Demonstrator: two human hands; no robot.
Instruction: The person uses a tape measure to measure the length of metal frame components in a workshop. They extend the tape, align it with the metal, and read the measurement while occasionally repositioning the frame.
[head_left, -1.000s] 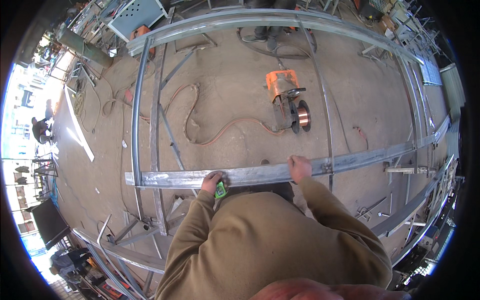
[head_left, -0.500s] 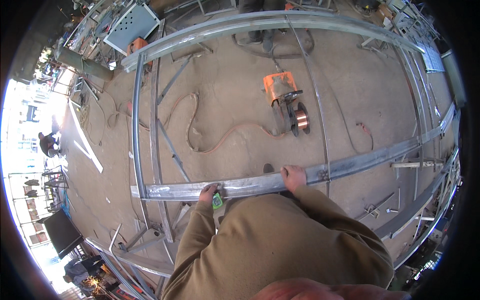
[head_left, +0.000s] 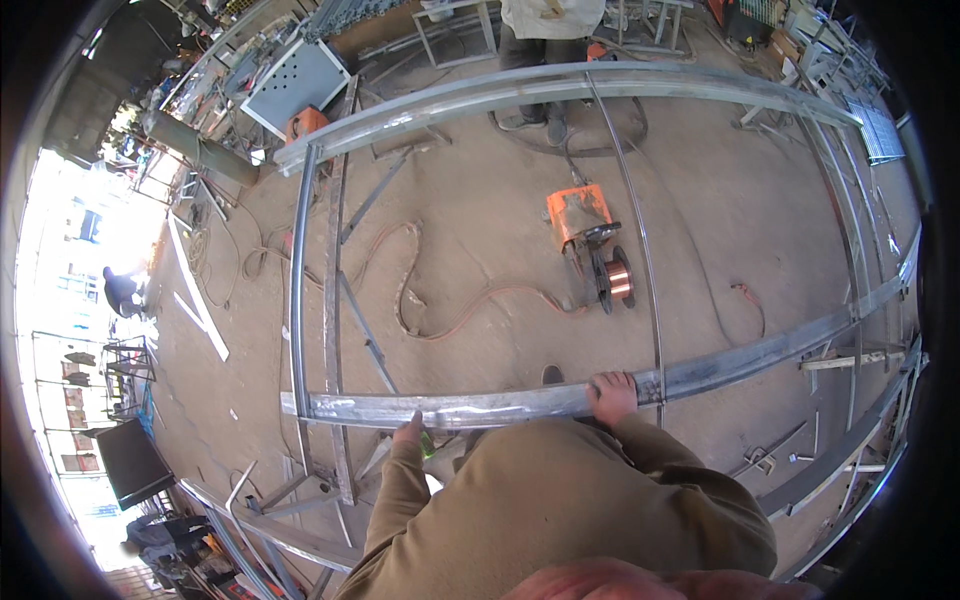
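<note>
In front of my body runs a long grey steel beam point(head_left: 480, 405), the near side of a rectangular metal frame. My right hand point(head_left: 612, 396) lies over this beam, its fingers curled across the top, just left of a thin crossbar point(head_left: 640, 230). Farther left, my left hand point(head_left: 409, 430) is at the beam's near edge, thumb up against it. A small green tape measure point(head_left: 427, 445) shows beside its fingers, partly hidden by the hand.
Inside the frame stands an orange wire feeder point(head_left: 579, 215) with a copper wire spool point(head_left: 620, 280); a hose point(head_left: 470, 315) snakes across the floor. Beyond the far beam point(head_left: 480, 92) stands a person point(head_left: 548, 50). Steel lengths point(head_left: 270, 530) lie at lower left.
The view has tilted up, so the frame sits lower in the picture and more of the far person shows. My left thumb now points up at the beam; my right hand stays on it.
</note>
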